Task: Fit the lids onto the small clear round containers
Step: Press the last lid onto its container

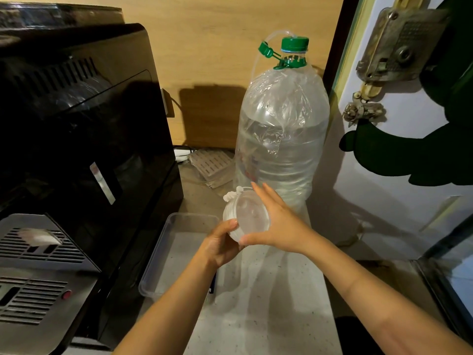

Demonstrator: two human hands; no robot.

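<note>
A small clear round container (231, 213) is held in the air above the counter, tilted on its side. My left hand (221, 243) grips it from below and behind. A clear round lid (252, 213) lies against its mouth, with my right hand (276, 221) spread flat over the lid's right side and the thumb under its lower edge. A small white tab sticks out at the top left of the container. Whether the lid is fully seated cannot be told.
A clear rectangular tray (176, 242) lies on the speckled counter (268, 303) under my hands. Behind stands a large water bottle (281, 129) with a green cap. A black and silver appliance (76, 149) fills the left; a white door (396, 124) is at right.
</note>
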